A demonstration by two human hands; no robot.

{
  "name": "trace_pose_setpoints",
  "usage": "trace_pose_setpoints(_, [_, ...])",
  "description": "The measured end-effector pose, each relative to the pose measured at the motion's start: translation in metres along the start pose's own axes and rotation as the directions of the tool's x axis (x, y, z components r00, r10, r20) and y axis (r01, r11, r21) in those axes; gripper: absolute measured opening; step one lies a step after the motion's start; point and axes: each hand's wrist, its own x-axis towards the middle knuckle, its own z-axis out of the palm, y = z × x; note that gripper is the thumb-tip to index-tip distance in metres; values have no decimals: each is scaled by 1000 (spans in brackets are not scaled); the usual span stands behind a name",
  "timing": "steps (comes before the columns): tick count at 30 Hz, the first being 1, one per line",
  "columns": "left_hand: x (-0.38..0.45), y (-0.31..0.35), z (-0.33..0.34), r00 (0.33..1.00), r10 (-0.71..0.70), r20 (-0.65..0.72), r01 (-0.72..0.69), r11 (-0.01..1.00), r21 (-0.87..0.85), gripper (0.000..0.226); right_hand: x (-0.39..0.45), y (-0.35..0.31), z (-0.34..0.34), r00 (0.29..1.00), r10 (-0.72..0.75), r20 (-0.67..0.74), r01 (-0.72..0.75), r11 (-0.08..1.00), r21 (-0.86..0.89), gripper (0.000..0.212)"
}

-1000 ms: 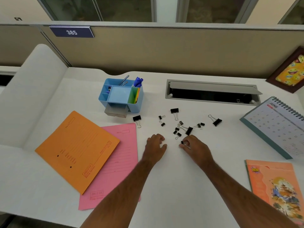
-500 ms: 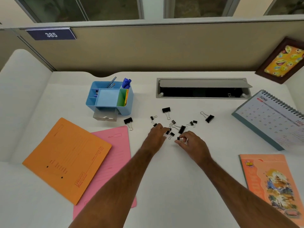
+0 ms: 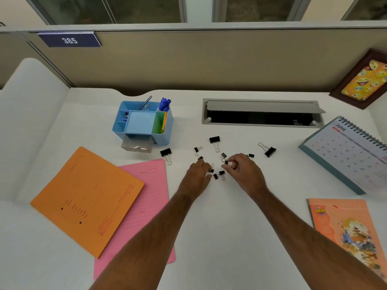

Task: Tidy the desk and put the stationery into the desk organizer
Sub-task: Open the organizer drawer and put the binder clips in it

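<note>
Several black binder clips lie scattered mid-desk, among them a large one (image 3: 214, 139), one near the pink folder (image 3: 165, 152) and one at the right (image 3: 270, 151). My right hand (image 3: 244, 171) pinches a small binder clip (image 3: 228, 163) at its fingertips. My left hand (image 3: 198, 174) has curled fingers closing round another small clip (image 3: 211, 169), and a pair of small clips (image 3: 219, 175) lies between the two hands. The blue desk organizer (image 3: 167, 130) stands at the back left with pens in it and its grey drawer (image 3: 137, 145) pulled out.
An orange folder (image 3: 88, 197) overlaps a pink folder (image 3: 146, 197) at the left. A desk calendar (image 3: 351, 155) and an orange notebook (image 3: 345, 231) sit at the right. An open cable hatch (image 3: 261, 114) and a framed picture (image 3: 364, 78) are at the back.
Both hands have moved forward into the cluster of clips. The right hand still holds its small clip, and the left hand has gone from resting on the desk to closing on a clip.
</note>
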Motion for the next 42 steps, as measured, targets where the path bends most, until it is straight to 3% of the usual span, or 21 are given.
trace_pose_setpoints(14, [8, 3, 1, 982, -154, -106, 153, 988, -11, 27, 29, -29, -4, 996, -78, -39, 76, 997, -28, 22])
trace_pose_setpoints(21, [-11, -17, -8, 999, -47, 5, 45, 985, 169, 27, 31, -26, 3, 996, -91, -3, 91, 996, -12, 21])
trace_pose_setpoints(29, [-39, -32, -20, 1000, -15, 17, 13, 994, 109, 22, 52, -91, 25, 960, -234, 153, 214, 967, 137, 28])
trace_pose_setpoints(34, [-54, -41, -30, 993, 33, -113, -30, 999, 30, 17, 64, -148, 52, 913, -366, 182, 350, 930, 115, 30])
trace_pose_setpoints(42, [-82, -77, -60, 937, -68, -344, 52, 997, -56, 9, 94, -204, 96, 869, -434, 239, 440, 898, 33, 33])
